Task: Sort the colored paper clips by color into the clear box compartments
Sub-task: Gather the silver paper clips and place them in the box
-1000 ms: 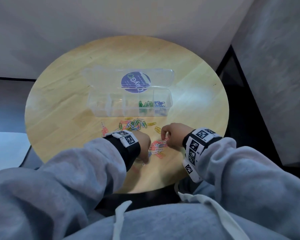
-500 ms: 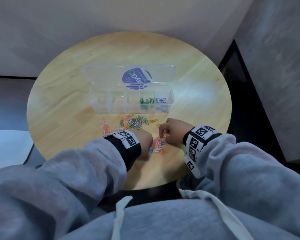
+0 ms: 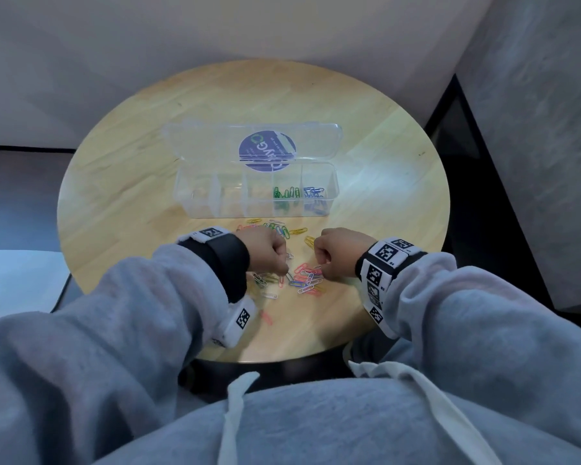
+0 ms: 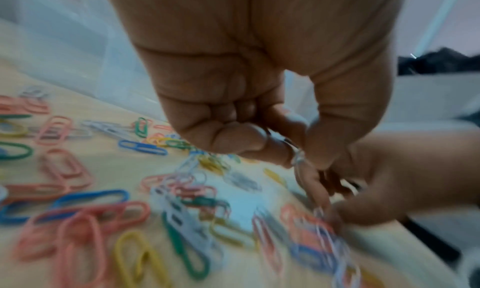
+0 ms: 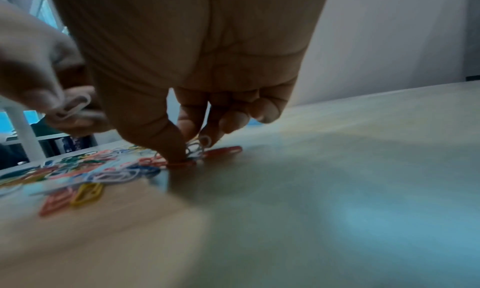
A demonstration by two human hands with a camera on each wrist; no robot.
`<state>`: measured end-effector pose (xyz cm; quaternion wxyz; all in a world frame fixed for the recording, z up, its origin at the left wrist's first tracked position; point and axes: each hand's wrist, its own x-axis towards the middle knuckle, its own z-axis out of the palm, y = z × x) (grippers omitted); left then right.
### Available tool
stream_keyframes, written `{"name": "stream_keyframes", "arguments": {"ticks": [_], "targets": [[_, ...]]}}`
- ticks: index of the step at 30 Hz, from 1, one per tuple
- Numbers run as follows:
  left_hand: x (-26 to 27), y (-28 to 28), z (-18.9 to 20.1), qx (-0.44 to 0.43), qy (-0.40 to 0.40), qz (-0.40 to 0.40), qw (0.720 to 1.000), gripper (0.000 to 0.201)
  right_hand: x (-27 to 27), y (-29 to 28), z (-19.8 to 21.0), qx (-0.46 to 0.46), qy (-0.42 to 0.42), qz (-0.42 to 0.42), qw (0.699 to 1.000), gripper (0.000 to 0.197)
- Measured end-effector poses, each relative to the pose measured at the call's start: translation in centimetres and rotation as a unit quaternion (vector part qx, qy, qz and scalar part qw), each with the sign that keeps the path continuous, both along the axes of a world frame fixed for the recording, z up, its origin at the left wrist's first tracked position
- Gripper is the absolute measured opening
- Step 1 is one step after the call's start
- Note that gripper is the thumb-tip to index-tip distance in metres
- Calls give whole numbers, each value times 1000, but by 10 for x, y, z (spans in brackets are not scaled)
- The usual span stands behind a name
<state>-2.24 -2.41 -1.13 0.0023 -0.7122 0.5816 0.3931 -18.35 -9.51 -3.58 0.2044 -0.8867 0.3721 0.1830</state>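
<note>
A clear compartment box [image 3: 255, 211] stands open on the round wooden table [image 3: 121, 182]. Green clips [image 3: 286, 193] fill one compartment and blue clips [image 3: 313, 192] the rightmost one. Loose colored paper clips [image 3: 304, 280] lie scattered in front of the box. My left hand [image 3: 269, 251] hovers over the pile and pinches a white clip [image 4: 298, 159], also seen as the white clip [image 5: 74, 107] in the right wrist view. My right hand [image 3: 336, 255] has thumb and fingers down in the pile, pinching white clips [image 5: 198, 146] among red ones.
The box lid [image 3: 252, 142] with a round purple sticker [image 3: 267, 151] lies open behind the compartments. The three left compartments look bare. The table's near edge [image 3: 282, 359] is close to my lap. A dark gap runs along the right of the table.
My left hand has lifted slightly and moved forward over the pile, now with a white clip in its fingertips. My right hand stays at the red and white cluster.
</note>
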Motion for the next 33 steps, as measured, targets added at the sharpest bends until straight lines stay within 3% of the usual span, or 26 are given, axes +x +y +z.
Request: {"name": "stream_keyframes", "arguments": {"ticks": [3,6,10,12,16,20,24,26,28,31,33], "targets": [[11,-4,4,-11,115,89,989,25,2,2,-1,0,10,20,1000,27],[15,-5,4,6,198,168,966,24,1,3,0,18,-17,-6,1000,17],[13,-6,5,53,280,247,926,23,-3,0,0,81,-100,-134,983,18],[12,-6,5,62,306,279,908,26,-6,-5,4,173,-168,-229,943,8],[11,-11,4,72,354,331,872,27,-10,-17,11,300,-238,-288,878,16],[6,-17,8,86,360,339,865,25,-12,-18,14,426,-308,-377,763,21],[1,-19,9,79,350,344,868,21,-15,-16,11,480,-316,-415,705,23],[0,-19,9,64,326,330,884,18,-15,-16,9,473,-308,-424,708,24],[0,-20,7,49,290,288,912,17,-14,-17,7,443,-294,-414,739,23],[0,-20,6,24,145,152,977,8,-15,-18,5,362,-245,-359,824,23],[-2,-20,5,-6,3,53,999,12,-15,-16,6,282,-181,-288,897,21]]}}
